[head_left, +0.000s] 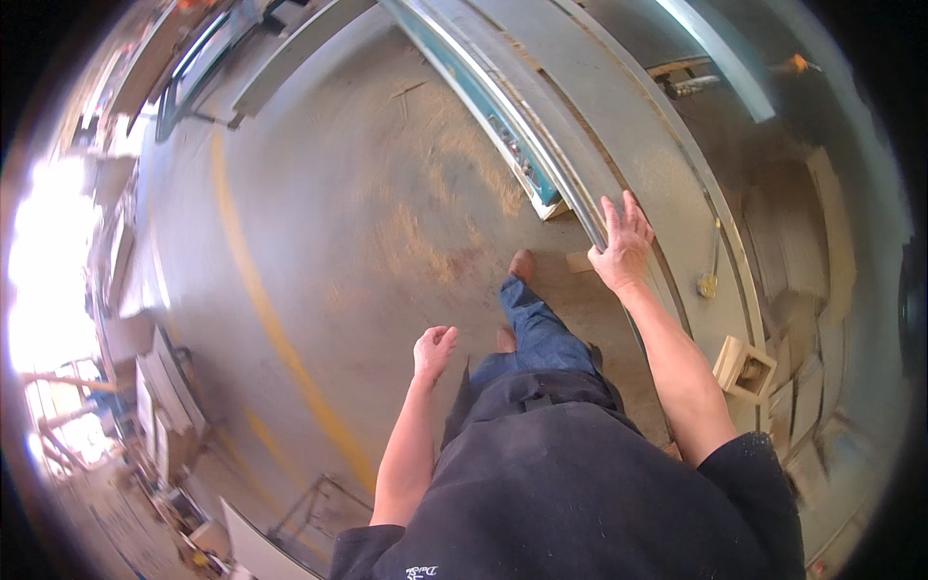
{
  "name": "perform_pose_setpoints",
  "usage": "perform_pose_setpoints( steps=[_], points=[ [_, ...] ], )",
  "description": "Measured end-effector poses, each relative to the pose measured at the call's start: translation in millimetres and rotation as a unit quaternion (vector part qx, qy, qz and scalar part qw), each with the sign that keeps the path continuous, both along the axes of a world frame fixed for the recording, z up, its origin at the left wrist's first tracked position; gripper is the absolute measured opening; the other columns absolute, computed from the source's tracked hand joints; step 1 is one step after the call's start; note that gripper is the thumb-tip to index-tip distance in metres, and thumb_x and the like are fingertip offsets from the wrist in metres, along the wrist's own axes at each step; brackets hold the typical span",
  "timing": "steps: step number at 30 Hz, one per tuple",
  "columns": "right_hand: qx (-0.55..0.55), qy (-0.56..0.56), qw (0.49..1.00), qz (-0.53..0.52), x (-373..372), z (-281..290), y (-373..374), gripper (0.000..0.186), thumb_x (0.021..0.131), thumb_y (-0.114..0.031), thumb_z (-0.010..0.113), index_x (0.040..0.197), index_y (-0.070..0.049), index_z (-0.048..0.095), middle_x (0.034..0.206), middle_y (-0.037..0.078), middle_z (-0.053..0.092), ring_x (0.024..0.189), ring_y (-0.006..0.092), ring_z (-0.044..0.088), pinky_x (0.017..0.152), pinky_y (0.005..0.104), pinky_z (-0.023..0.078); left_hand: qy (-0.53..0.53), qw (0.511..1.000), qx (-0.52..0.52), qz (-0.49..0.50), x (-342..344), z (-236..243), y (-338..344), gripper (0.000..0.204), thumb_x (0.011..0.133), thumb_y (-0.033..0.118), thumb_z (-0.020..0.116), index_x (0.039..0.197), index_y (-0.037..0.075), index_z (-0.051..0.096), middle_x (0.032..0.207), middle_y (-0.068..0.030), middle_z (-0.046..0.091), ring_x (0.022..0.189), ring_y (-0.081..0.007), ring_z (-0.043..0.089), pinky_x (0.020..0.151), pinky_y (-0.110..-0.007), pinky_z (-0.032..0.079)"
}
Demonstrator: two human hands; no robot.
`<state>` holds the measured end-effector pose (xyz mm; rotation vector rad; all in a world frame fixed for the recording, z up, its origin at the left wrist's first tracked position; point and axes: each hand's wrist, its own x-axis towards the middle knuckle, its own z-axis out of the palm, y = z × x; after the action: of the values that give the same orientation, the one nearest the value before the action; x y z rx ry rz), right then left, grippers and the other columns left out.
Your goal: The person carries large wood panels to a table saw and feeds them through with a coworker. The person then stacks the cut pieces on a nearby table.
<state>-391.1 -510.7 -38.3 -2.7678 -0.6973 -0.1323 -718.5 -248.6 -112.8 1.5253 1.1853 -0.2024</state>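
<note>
The right hand [625, 242] lies on the near edge of the long table [643, 155], fingers spread over the top and thumb at the metal rail [541, 150]. It looks like a resting touch, perhaps for balance or guidance, rather than a clenched hold; how hard it presses, I cannot tell. The left hand [435, 353] hangs over the floor [348, 184], well apart from the table, fingers loosely bent and nothing visible in it; probably it is just idle at the person's side.

The table is ahead and to the right, its long axis running from beside the right forearm away and leftward to the upper edge of the view, where its far end cannot be made out. Its 2 dark slots follow that same line, bowed by the lens. The teal base [543, 188] sits along its left side, likely carrying it.

A wooden block [732, 362] rests by the table's outer edge, near the right arm, perhaps parked within reach. 1 shoe [523, 264] is ahead of the other, beside the table.
</note>
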Motion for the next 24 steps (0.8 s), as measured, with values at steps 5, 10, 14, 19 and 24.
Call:
perform_pose_setpoints(
  steps=[5,10,14,19,24],
  points=[
    [-0.021,-0.012,0.999,0.021,-3.8,8.4,1.6,0.090,0.066,-0.017,0.076,0.150,-0.019,0.043,0.158,0.022,0.035,0.141,0.0420,0.038,0.114,0.0548,0.032,0.111,0.992,0.009,0.059,-104.9,-21.6,-23.3,0.046,0.093,0.037,0.073,0.113,-0.004,0.069,0.091,-0.0124,0.076,0.080,-0.0160,0.072,0.072,-0.030,0.056],
    [-0.072,-0.004,0.997,0.021,-5.6,2.8,3.0,0.086,0.069,-0.019,0.071,0.150,-0.017,0.042,0.156,0.025,0.037,0.142,0.0424,0.039,0.114,0.0573,0.032,0.200,0.970,-0.037,0.131,-196.2,-0.8,-94.8,0.049,0.091,0.040,0.072,0.108,-0.005,0.071,0.092,-0.0153,0.076,0.081,-0.0214,0.073,0.078,-0.036,0.057],
    [-0.096,-0.008,0.995,0.039,-2.2,-8.0,-7.6,0.086,0.070,-0.019,0.070,0.151,-0.016,0.040,0.156,0.025,0.038,0.143,0.0427,0.039,0.115,0.0575,0.032,0.238,0.960,-0.051,0.140,-211.0,12.2,-154.0,0.049,0.090,0.041,0.073,0.107,-0.005,0.073,0.097,-0.0177,0.076,0.090,-0.0259,0.074,0.085,-0.038,0.056],
    [-0.126,-0.006,0.991,0.048,5.8,-33.2,-26.6,0.087,0.071,-0.021,0.071,0.152,-0.017,0.038,0.156,0.026,0.038,0.143,0.0434,0.039,0.114,0.0589,0.032,0.225,0.958,0.003,0.179,-195.1,-21.3,-203.3,0.047,0.090,0.042,0.073,0.109,-0.001,0.075,0.104,-0.0186,0.076,0.099,-0.0291,0.073,0.090,-0.040,0.055],
    [-0.139,0.013,0.989,0.050,15.9,-64.5,-36.3,0.087,0.074,-0.021,0.072,0.153,-0.018,0.035,0.157,0.027,0.035,0.144,0.0438,0.037,0.115,0.0589,0.031,0.206,0.946,0.021,0.248,-183.8,-56.2,-255.7,0.047,0.091,0.043,0.072,0.109,0.000,0.075,0.104,-0.0175,0.076,0.099,-0.0276,0.073,0.090,-0.039,0.055]
  ],
)
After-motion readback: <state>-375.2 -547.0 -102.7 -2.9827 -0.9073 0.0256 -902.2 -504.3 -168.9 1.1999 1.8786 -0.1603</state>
